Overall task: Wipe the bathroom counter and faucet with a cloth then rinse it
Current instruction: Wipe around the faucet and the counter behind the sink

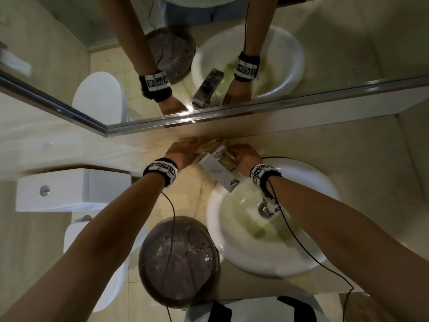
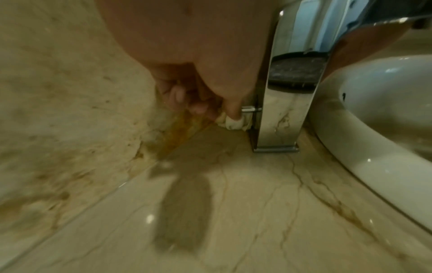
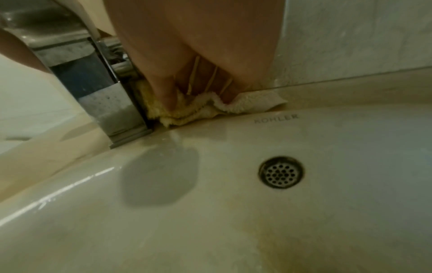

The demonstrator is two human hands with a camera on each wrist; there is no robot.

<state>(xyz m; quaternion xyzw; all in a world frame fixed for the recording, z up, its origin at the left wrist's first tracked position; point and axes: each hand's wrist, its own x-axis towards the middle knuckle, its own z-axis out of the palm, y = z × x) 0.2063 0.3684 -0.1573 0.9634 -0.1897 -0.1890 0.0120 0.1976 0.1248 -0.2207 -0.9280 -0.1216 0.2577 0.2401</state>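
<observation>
A pale yellow cloth [image 1: 212, 143] is wrapped round the back of the square chrome faucet [image 1: 219, 171], low against the wall. My left hand [image 1: 185, 151] is at the faucet's left side. In the left wrist view its curled fingers [image 2: 196, 109] pinch one end of the cloth [image 2: 231, 124] beside the faucet's body [image 2: 287, 110]. My right hand [image 1: 245, 155] is at the faucet's right side, over the rim of the white sink [image 1: 308, 259]. There its thumb [image 3: 163, 92] and fingers grip the bunched cloth [image 3: 210, 109] on the marble counter [image 2: 245, 212].
A mirror [image 1: 255, 54] with a metal frame runs just behind the faucet. A dark round lid [image 1: 178, 261] stands left of the sink, and a white toilet [image 1: 72, 189] lies further left. The sink's drain [image 1: 264, 210] and overflow grille [image 3: 281, 172] show.
</observation>
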